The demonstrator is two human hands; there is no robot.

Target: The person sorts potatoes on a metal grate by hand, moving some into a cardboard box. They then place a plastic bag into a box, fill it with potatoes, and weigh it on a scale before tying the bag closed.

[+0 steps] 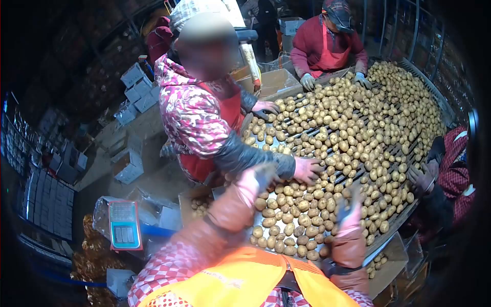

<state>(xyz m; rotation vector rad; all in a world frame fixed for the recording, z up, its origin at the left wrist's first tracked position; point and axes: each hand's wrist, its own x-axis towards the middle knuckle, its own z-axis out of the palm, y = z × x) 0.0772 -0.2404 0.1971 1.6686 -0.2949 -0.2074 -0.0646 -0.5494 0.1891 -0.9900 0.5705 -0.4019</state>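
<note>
L hand [257,180], pink-gloved, is being held over the near-left edge of the potatoes [327,148]. It is motion-blurred, so its opening & grip cannot be told. R hand [351,209], also gloved, is being held above the pile further right; whether anything is being gripped cannot be told. Just beyond L hand, a co-worker's hand [307,169] is being pressed on the pile, w/ the forearm lying across the way. The potatoes are being spread over a slatted sorting table [396,227]. Left of & below L hand, a box [198,204] w/ potatoes & a scale [124,225] are being shown.
</note>
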